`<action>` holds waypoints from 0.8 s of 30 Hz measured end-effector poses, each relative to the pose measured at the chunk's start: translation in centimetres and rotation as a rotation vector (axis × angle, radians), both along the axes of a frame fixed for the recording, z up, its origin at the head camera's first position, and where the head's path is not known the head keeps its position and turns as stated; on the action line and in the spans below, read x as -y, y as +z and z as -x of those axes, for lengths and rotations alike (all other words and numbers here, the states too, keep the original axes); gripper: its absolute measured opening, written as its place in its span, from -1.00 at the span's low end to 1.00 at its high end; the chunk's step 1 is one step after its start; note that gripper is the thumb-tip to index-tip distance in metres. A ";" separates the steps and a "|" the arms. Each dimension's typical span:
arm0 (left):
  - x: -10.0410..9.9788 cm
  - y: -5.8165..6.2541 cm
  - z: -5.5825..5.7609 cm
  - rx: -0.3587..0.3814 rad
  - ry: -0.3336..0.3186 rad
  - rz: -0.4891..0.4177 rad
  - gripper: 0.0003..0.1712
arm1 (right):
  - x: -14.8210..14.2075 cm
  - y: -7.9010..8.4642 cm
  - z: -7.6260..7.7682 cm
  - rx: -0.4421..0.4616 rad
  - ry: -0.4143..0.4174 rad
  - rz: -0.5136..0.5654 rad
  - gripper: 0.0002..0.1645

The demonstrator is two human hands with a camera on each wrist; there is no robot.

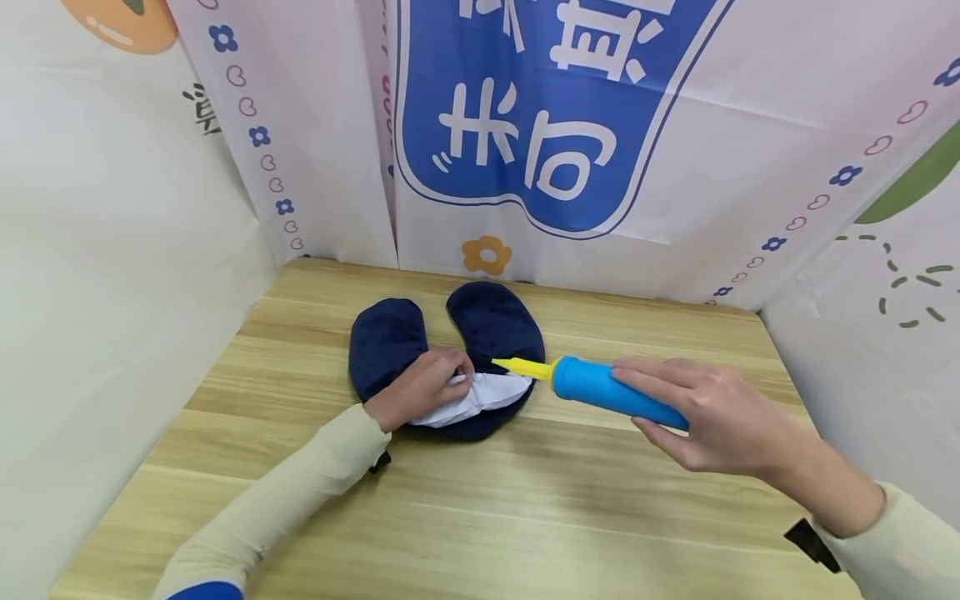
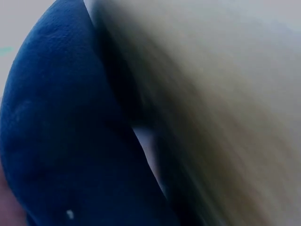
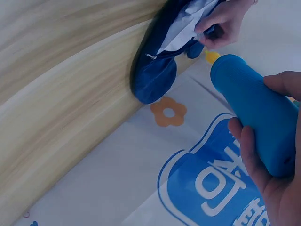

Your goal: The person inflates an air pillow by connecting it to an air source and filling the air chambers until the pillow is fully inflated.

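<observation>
A navy U-shaped neck pillow [image 1: 498, 321] lies on the table, its cover unzipped along the curve. White inner lining [image 1: 480, 398] bulges from that opening. My left hand [image 1: 423, 382] pinches the white material at the opening's edge; what lies between the fingertips is mostly hidden. In my right hand [image 1: 716, 417] is a blue hand pump [image 1: 600, 387], gripped round its body. Its yellow nozzle [image 1: 525, 367] points left, close to the left fingertips. A zipper pull [image 3: 150, 56] shows on the cover in the right wrist view. Navy fabric [image 2: 66, 117] fills much of the left wrist view.
Beneath everything is a wood-grain table [image 1: 450, 533]. A printed white sheet with a blue sign [image 1: 525, 167] hangs right behind its far edge. White sheets flank the left [image 1: 112, 275] and right sides.
</observation>
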State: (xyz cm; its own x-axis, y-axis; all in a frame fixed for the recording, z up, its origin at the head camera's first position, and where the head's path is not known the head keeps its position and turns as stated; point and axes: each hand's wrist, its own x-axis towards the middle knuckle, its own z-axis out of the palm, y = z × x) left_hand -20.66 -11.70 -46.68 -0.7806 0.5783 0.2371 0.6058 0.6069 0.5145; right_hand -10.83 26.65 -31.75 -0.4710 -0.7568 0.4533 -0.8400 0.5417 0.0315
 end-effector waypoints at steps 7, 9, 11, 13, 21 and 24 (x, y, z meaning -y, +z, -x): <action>-0.6 0.0 0.1 -0.018 0.014 0.005 -0.91 | 1.2 0.1 -0.4 0.044 0.011 -0.040 -0.22; -0.7 0.0 0.1 -0.024 0.020 0.011 -0.91 | 1.4 0.0 -0.4 0.054 0.008 -0.046 -0.21; -0.9 0.0 0.1 -0.033 0.023 0.014 -0.91 | 1.5 -0.2 -0.3 0.061 0.007 -0.047 -0.21; -1.0 0.0 0.1 -0.042 0.022 0.014 -0.91 | 1.5 -0.4 -0.2 0.066 0.008 -0.046 -0.20; -1.3 0.2 -0.1 -0.091 0.007 0.008 -0.90 | 1.7 -1.0 0.0 0.080 0.003 -0.050 -0.20; -1.3 0.2 -0.1 -0.097 0.001 0.009 -0.88 | 1.9 -1.1 0.0 0.087 -0.002 -0.054 -0.20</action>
